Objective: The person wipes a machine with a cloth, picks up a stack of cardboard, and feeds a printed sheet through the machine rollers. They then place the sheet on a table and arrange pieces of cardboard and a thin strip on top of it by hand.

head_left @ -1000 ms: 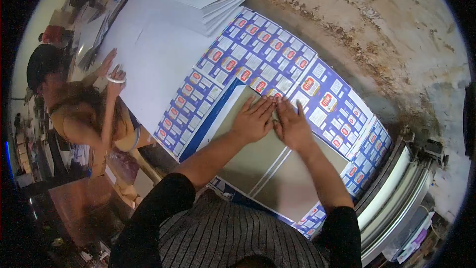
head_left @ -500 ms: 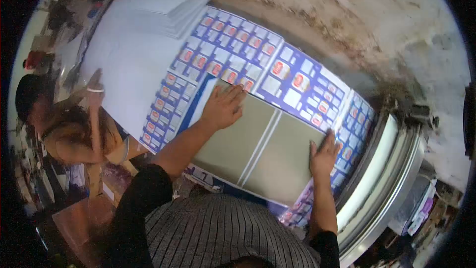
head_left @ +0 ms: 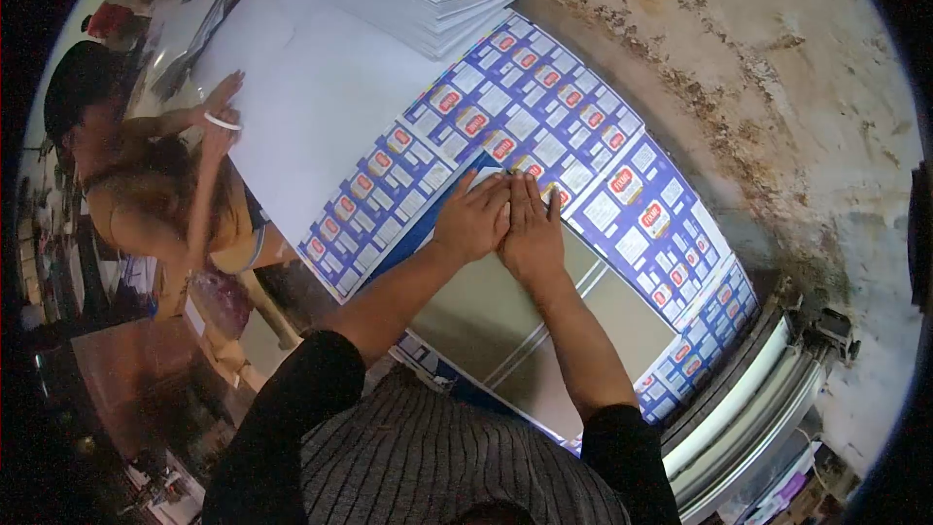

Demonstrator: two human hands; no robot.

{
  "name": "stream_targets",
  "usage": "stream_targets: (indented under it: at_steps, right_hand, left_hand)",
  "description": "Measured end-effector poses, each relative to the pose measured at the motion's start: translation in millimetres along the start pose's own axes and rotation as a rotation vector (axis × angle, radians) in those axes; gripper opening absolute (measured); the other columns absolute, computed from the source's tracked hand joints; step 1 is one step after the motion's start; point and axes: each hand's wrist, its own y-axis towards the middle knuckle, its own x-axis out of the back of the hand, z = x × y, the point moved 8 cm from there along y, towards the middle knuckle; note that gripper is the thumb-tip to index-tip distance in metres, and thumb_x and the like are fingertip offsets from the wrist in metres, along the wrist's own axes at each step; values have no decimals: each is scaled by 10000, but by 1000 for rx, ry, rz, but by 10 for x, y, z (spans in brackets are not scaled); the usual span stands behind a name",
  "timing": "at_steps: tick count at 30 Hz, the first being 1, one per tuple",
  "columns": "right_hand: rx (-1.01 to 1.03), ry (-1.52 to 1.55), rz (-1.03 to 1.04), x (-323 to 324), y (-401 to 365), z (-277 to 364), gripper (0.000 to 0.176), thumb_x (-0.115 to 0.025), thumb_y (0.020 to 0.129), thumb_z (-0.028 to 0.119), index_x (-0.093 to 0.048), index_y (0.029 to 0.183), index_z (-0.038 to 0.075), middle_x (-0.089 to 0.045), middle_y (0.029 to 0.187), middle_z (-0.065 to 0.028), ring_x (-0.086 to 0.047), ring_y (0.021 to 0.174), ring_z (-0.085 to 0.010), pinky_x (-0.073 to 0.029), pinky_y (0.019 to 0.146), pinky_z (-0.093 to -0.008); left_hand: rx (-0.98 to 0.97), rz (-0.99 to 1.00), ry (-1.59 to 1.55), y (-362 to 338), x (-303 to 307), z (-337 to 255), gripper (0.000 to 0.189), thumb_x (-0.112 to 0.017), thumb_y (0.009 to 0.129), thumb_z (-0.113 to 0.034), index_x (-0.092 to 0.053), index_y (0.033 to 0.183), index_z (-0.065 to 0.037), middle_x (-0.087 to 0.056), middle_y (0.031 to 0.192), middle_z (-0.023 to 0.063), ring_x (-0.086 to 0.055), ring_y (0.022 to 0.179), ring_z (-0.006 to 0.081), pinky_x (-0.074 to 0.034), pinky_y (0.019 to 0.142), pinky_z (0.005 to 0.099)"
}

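My left hand and my right hand lie side by side, touching, at the far left corner of a beige-grey board. Their fingers are stretched out flat, pressing on the corner where a blue-edged, white sheet meets the board. Two pale parallel strips run across the board and divide it into two panels. Beneath and around it spreads a blue sheet printed with small red-and-white labels. My palms and forearms hide part of the board.
Large white sheets cover the left of the surface, with a stack of white sheets at the back. A co-worker rests a braceleted hand at their edge. A roller machine stands right, near a stained wall.
My right hand has moved left from the board's right edge to beside my left hand at the far left corner. The view has shifted, and the co-worker's hand has moved over the white sheets.
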Motion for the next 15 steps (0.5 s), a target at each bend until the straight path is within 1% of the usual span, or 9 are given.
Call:
stream_targets:
  at_steps: [4,6,9,10,11,12,13,14,15]
  right_hand:
    - [-45,31,117,220,-296,-194,562,-518,987,258,-417,1478,5,-492,1485,-174,-477,1378,-299,-231,1189,-577]
    - [-228,45,224,420,-693,-503,638,-559,960,296,-387,1489,-15,-465,1513,-145,-452,1401,-246,-209,1203,-572]
    - [-358,-97,259,733,-1399,-962,708,-605,944,323,-347,1506,-22,-467,1509,-169,-465,1386,-296,-202,1199,-570]
    - [-393,-128,256,839,-1583,-1037,724,-617,940,318,-333,1509,-27,-478,1497,-185,-466,1383,-316,-204,1195,-565]
    - [-415,66,136,901,-1762,-1144,730,-631,932,318,-342,1503,-35,-490,1481,-201,-468,1376,-334,-216,1186,-562]
    - [-437,264,13,901,-1877,-1170,737,-645,925,318,-351,1496,-43,-502,1466,-218,-470,1370,-352,-229,1178,-559]
    - [-434,188,1,1106,-1804,-975,717,-683,895,271,-397,1471,-46,-525,1437,-234,-475,1354,-378,-251,1162,-558]
    - [-413,207,17,1053,-1807,-774,717,-683,895,271,-397,1471,-46,-525,1437,-234,-475,1354,-378,-251,1162,-558]
    - [-287,196,42,1004,-1810,-469,712,-700,875,240,-413,1465,-37,-528,1429,-234,-476,1340,-395,-269,1152,-558]
  left_hand:
    - [24,0,-9,-41,-11,-20,338,-531,955,-222,-623,1220,-32,-659,1274,118,-590,1238,267,-358,1116,509]
    - [35,10,-2,24,-5,-6,332,-541,953,-222,-624,1217,-38,-653,1280,112,-590,1227,263,-351,1120,501]
    - [29,-42,80,56,80,-44,328,-562,949,-239,-628,1207,-47,-669,1220,89,-593,1183,243,-354,1100,485]
    - [14,30,111,69,-14,-47,362,-575,944,-254,-610,1244,-54,-653,1214,93,-588,1153,244,-331,1103,501]
    - [14,109,147,-6,-113,-27,401,-588,939,-269,-592,1281,-61,-637,1208,97,-582,1123,246,-308,1106,516]
    - [0,43,99,-56,-137,-19,408,-592,938,-274,-588,1291,-70,-639,1179,98,-587,1089,244,-304,1098,509]
    - [-23,-32,54,-47,-145,3,416,-596,938,-280,-584,1301,-79,-640,1150,99,-592,1055,241,-301,1091,502]
    - [53,77,34,51,-107,33,444,-605,935,-287,-572,1322,-72,-637,1189,115,-592,1088,252,-320,1087,504]
    - [127,187,4,135,1,71,473,-613,932,-295,-559,1343,-66,-634,1228,131,-591,1122,263,-339,1084,506]
